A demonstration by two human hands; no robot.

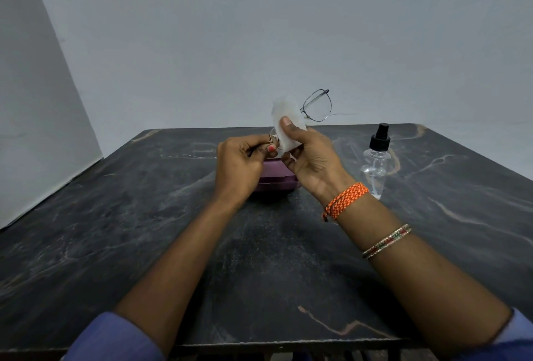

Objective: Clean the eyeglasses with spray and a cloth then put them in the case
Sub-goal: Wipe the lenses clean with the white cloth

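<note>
Thin metal-framed eyeglasses (317,105) are held up above the dark table, one lens sticking out to the upper right. My left hand (240,163) pinches the frame at its left end. My right hand (313,156) grips a white cloth (288,124) wrapped over the other lens, thumb pressed on the cloth's front. A purple glasses case (274,177) lies on the table right under and behind both hands, mostly hidden by them. A clear spray bottle (376,160) with a black pump top stands upright to the right of my right hand.
The dark marble-patterned table (144,231) reaches to a grey wall at the back and a white wall on the left. An orange thread band and a bangle sit on my right wrist.
</note>
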